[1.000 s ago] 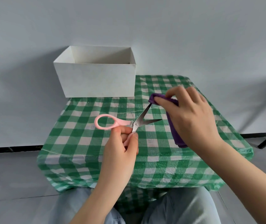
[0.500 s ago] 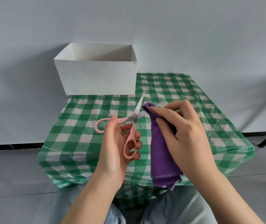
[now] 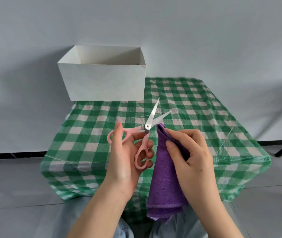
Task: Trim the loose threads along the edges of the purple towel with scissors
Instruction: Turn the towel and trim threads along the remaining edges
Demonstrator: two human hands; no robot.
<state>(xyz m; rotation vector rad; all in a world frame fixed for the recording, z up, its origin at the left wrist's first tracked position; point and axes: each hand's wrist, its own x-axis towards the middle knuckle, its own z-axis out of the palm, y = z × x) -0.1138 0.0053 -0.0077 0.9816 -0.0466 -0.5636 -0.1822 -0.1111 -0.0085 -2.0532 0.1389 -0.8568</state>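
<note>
Towel has dropped to hang just right of scissors, top corner beside the pivot. R hand pinches its top edge; L hand grips handles, blades now spread: cut looks imminent.

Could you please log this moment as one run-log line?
left hand: holds scissors, blades open | right hand: pinches purple towel | no cut underway

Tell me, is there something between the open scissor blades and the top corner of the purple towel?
Nothing visible. The scissors in the left hand are open just beside the purple towel, which the right hand pinches.
</note>
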